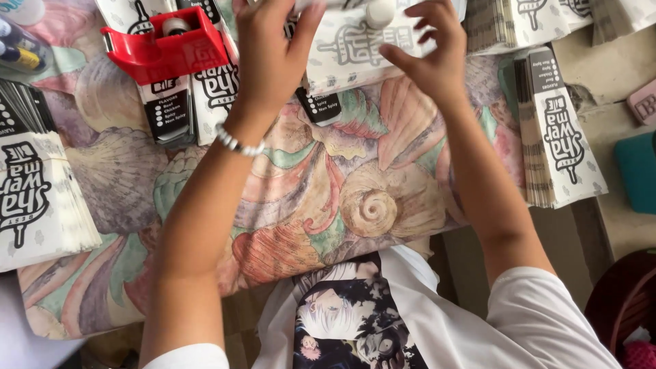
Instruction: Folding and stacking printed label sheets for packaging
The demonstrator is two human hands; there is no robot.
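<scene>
Overhead, left hand (270, 51) and right hand (430, 58) outstretched, fingers on white bag (355, 48).

left stack (41, 198) | right stack (564, 130) (white printed paper sleeves, black lettering)

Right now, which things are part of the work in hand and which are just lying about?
In hand: left hand and right hand on the printed paper sleeve; white bottle at the fingertips.

Lying about: red tape dispenser, sleeve stacks left and right, pink case, teal object.
</scene>
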